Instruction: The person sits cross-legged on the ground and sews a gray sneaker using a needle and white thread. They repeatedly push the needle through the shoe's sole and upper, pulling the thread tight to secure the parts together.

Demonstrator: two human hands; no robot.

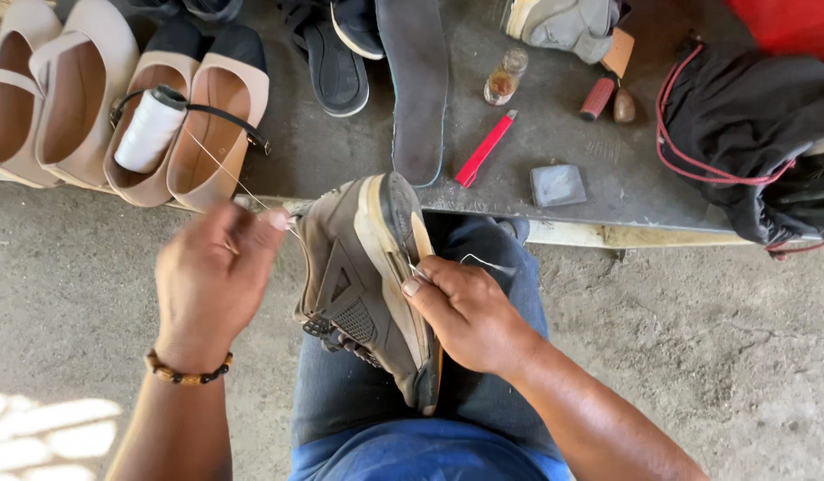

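My left hand (214, 281) pinches thread (218, 160); my right hand (470, 312) grips the sneaker (363, 276), centre frame, below the dusty grey tabletop (340, 151) and above concrete floor (714, 356).

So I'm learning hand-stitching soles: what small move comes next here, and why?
Probably draw the left hand further out to tighten the thread: it pinches thread running from the shoe, while the right hand steadies the sole edge.

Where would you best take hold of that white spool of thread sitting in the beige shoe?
Probably around the white spool's wound middle, coming from above. It lies tilted in the beige shoe, with its round side exposed and the shoe's walls close at either side. The thread runs off toward the left hand, so avoid that side.
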